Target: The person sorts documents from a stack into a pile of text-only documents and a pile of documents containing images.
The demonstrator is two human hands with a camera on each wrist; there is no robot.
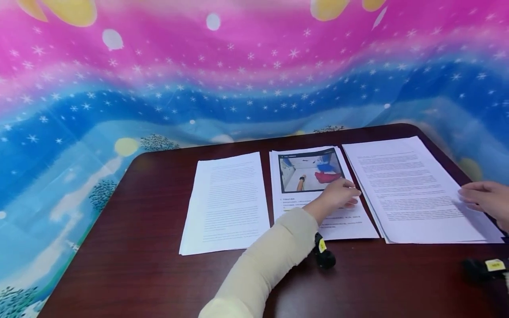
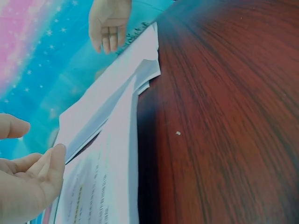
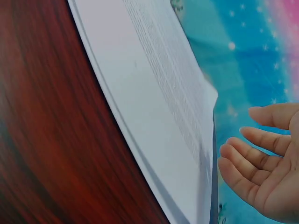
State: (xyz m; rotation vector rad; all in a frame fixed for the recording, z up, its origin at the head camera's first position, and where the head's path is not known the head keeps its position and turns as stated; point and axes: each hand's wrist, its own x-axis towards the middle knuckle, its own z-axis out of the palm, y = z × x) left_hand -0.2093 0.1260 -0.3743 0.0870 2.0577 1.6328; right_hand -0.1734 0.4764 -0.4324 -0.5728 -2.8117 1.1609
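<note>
Three paper stacks lie in a row on the dark table. My left hand [image 1: 338, 195], fingers loosely bent and holding nothing, is over the right side of the middle stack [image 1: 346, 232], whose top sheet has a colour picture. At the right stack [image 1: 397, 185], covered in printed text, my right hand [image 1: 488, 199] is beside the right edge. In the right wrist view its fingers [image 3: 252, 151] are spread and relaxed, apart from the paper [image 3: 135, 93]. The left wrist view shows sheets [image 2: 100, 100] with a lifted, uneven corner near the left hand [image 2: 35, 182].
Farther left on the brown table [image 1: 131, 221] lies another printed stack [image 1: 230, 203]. A pink and blue patterned cloth [image 1: 238, 79] hangs behind the table's far edge. Black wrist devices with yellow labels [image 1: 495, 265] are at both wrists.
</note>
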